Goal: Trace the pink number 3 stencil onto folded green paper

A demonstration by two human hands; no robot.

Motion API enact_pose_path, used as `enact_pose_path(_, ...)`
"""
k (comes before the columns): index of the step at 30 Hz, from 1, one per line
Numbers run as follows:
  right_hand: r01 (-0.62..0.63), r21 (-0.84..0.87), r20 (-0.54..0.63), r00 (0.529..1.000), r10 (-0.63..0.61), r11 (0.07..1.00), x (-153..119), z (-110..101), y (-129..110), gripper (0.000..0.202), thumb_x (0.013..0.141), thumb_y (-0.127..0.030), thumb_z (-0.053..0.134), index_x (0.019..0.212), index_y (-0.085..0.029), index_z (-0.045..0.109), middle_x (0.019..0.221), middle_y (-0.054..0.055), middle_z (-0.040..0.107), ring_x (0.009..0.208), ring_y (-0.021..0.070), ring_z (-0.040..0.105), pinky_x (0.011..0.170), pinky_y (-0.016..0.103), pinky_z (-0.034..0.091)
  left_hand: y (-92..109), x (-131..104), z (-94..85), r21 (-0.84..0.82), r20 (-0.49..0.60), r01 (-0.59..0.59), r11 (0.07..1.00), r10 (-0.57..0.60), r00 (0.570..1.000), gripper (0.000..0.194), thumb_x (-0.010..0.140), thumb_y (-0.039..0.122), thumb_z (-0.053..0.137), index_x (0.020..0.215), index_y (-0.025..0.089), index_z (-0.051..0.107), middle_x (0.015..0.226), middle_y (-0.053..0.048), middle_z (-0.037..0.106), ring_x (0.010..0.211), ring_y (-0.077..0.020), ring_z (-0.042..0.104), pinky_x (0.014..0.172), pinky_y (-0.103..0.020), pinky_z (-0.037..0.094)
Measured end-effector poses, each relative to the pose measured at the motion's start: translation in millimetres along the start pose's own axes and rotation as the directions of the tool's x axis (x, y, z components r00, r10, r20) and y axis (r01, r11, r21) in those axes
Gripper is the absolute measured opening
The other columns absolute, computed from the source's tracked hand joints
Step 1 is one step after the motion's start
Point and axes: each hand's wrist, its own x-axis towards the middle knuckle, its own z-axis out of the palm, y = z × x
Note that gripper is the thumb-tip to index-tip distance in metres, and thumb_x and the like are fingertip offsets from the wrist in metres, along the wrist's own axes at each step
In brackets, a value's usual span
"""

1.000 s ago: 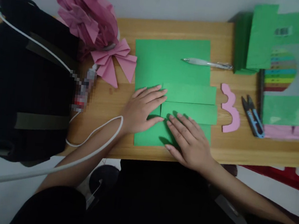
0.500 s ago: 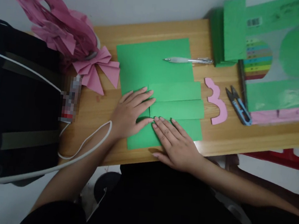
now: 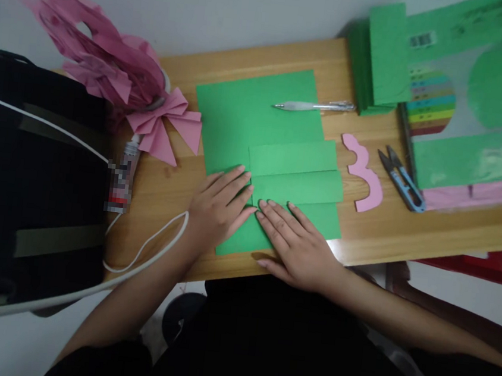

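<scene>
A large green paper sheet (image 3: 254, 107) lies flat on the wooden table. On its lower right part rests a smaller folded green paper piece (image 3: 297, 172) with crosswise crease lines. My left hand (image 3: 220, 205) presses flat at the left end of the folded piece, fingers stretched out. My right hand (image 3: 298, 247) lies flat over the lower edge of that piece, its fingertips close to my left thumb. A pen (image 3: 316, 106) lies across the sheet's upper right edge. To the right is a wavy pink paper cutout (image 3: 360, 169).
Blue-handled thread snips (image 3: 402, 179) lie beside a plastic pack of green paper (image 3: 469, 160). A stack of green paper pieces (image 3: 385, 58) stands at the back right. Pink folded paper (image 3: 165, 125), a tube (image 3: 125, 175), a white cable (image 3: 165, 236) and a black bag (image 3: 53, 191) are at left.
My left hand has slid slightly down along the folded piece, its fingers drawing closer together. My right hand stays nearly in place. The whole view has shifted slightly.
</scene>
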Motion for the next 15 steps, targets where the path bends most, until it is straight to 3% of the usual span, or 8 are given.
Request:
enact_pose_path(7,-0.006,0.040,0.002,1.000,0.006,0.999,-0.4,0.1,0.7,0.079,0.096,-0.048,0.046,0.154,-0.002,0.018,0.153,0.019,0.041,0.143,0.0270,0.039,0.117,0.049,0.033,3.0,1.7,-0.4,0.012,0.006,0.007,1.000,-0.007,1.000,0.024,0.095,0.022,0.056,0.111,0.008,0.068,0.125,-0.020,0.067,0.122,-0.0323,0.062,0.093,-0.047,0.056)
enact_pose_path(12,0.002,0.000,0.008,1.000,-0.002,1.000,-0.9,0.4,1.2,0.070,0.096,-0.049,0.044,0.148,-0.002,0.037,0.153,0.018,0.042,0.143,0.0271,0.039,0.118,0.048,0.032,6.3,2.3,-0.2,0.059,0.007,-0.027,0.998,0.027,1.000,0.026,0.096,0.020,0.053,0.112,0.005,0.066,0.121,-0.019,0.070,0.118,-0.0323,0.065,0.090,-0.047,0.057)
enact_pose_path(15,-0.002,-0.004,0.024,1.000,0.002,1.000,-0.6,-0.3,1.0,0.068,0.097,-0.050,0.042,0.146,-0.003,0.040,0.153,0.017,0.041,0.144,0.0259,0.039,0.118,0.047,0.032,6.9,2.7,-0.4,0.092,0.006,-0.045,0.995,0.044,0.999,0.025,0.096,0.020,0.054,0.112,0.004,0.066,0.121,-0.019,0.070,0.115,-0.0316,0.066,0.089,-0.046,0.057)
